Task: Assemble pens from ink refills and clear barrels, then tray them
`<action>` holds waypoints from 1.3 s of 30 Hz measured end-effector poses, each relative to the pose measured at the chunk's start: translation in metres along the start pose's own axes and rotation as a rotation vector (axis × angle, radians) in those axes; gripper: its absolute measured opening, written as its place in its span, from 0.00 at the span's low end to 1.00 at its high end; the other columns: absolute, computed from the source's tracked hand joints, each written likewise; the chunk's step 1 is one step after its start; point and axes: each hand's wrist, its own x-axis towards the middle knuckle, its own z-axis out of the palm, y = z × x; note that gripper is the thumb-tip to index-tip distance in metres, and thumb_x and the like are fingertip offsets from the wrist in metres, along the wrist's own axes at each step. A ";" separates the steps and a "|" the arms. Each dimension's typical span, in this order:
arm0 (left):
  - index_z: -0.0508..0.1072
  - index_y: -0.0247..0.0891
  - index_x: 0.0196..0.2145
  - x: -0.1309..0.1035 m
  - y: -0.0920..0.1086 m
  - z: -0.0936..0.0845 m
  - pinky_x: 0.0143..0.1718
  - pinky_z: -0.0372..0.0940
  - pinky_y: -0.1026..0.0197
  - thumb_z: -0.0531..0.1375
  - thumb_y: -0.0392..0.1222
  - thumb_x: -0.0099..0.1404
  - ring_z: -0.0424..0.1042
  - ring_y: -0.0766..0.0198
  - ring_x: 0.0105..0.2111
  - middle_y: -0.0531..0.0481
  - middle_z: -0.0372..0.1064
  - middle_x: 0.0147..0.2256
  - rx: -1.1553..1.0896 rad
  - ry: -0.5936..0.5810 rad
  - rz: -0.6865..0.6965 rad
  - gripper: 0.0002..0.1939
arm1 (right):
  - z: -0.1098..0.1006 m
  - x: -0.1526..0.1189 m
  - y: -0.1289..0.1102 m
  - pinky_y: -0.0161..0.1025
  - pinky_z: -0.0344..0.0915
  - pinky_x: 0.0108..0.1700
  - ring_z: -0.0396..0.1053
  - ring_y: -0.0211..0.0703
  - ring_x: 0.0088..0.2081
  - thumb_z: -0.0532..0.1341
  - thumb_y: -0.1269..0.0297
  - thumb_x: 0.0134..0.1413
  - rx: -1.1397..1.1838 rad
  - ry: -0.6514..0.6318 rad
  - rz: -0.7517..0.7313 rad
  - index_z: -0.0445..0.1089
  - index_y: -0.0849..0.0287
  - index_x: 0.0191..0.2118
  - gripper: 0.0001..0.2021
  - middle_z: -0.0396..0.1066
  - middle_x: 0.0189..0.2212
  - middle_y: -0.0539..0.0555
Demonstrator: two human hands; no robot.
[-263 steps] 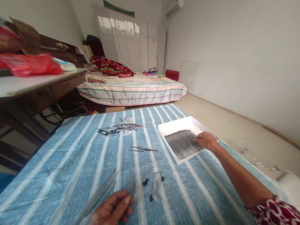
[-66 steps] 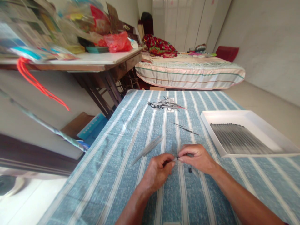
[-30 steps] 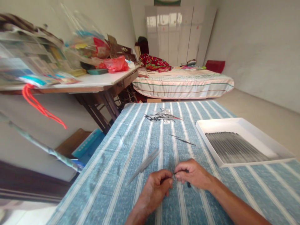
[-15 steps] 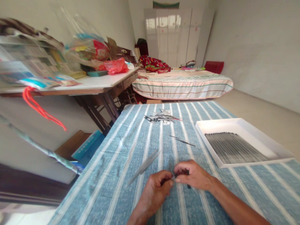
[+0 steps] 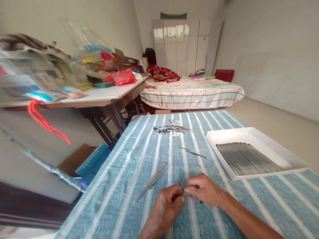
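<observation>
My left hand (image 5: 167, 203) is closed in a pinch over the near part of the cloth. Its fingertips meet those of my right hand (image 5: 204, 190), which is closed too. Between them they grip a thin dark stick, mostly covered by the fingers; a dark end (image 5: 200, 201) shows under my right hand. Left of the hands lie long, thin grey sticks (image 5: 155, 179), blurred. Farther off are a couple of thin black sticks (image 5: 195, 153). A white open box (image 5: 233, 175) at the right holds a row of dark grey rods (image 5: 245, 159).
A loose pile of thin black pieces (image 5: 169, 128) lies near the far edge of the striped blue tablecloth (image 5: 119, 159). To the left stands a side table (image 5: 109, 94) with bags, a red cord (image 5: 48, 124) hanging from it. Behind is a bed (image 5: 194, 96).
The view has tilted up slightly, so the scene sits lower. My right-hand fingers have closed in more tightly against the left fingertips. Things on the cloth have stayed put.
</observation>
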 end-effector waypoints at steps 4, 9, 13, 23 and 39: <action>0.69 0.36 0.25 0.000 0.001 0.001 0.23 0.54 0.67 0.54 0.37 0.55 0.60 0.69 0.20 0.57 0.58 0.19 0.016 0.011 -0.005 0.05 | 0.000 0.000 -0.003 0.27 0.51 0.18 0.56 0.29 0.15 0.59 0.63 0.49 -0.004 0.014 0.009 0.64 0.62 0.19 0.12 0.58 0.12 0.43; 0.69 0.35 0.25 0.000 -0.002 0.001 0.23 0.55 0.66 0.54 0.37 0.55 0.60 0.68 0.21 0.56 0.57 0.19 0.045 0.007 0.033 0.05 | -0.001 0.000 -0.004 0.27 0.52 0.19 0.56 0.29 0.15 0.57 0.63 0.52 0.005 -0.012 0.005 0.62 0.62 0.17 0.15 0.59 0.12 0.44; 0.69 0.36 0.26 0.001 -0.004 0.002 0.23 0.55 0.66 0.53 0.37 0.55 0.59 0.68 0.21 0.56 0.56 0.20 0.041 0.022 0.034 0.05 | 0.001 0.001 -0.001 0.27 0.50 0.19 0.53 0.28 0.16 0.61 0.63 0.47 -0.031 0.017 -0.023 0.66 0.62 0.21 0.10 0.57 0.12 0.42; 0.68 0.36 0.25 -0.003 0.001 0.002 0.23 0.56 0.66 0.53 0.36 0.55 0.60 0.68 0.21 0.56 0.58 0.20 0.048 0.036 0.050 0.05 | 0.001 0.001 0.001 0.27 0.50 0.18 0.54 0.29 0.15 0.62 0.62 0.47 0.015 0.021 -0.037 0.68 0.62 0.23 0.10 0.57 0.12 0.42; 0.69 0.37 0.25 0.005 -0.009 0.001 0.27 0.56 0.66 0.55 0.36 0.54 0.60 0.67 0.24 0.55 0.60 0.22 0.141 0.084 0.135 0.04 | -0.001 0.001 -0.001 0.26 0.51 0.17 0.54 0.28 0.13 0.57 0.62 0.52 -0.015 0.002 -0.048 0.59 0.61 0.14 0.19 0.57 0.09 0.43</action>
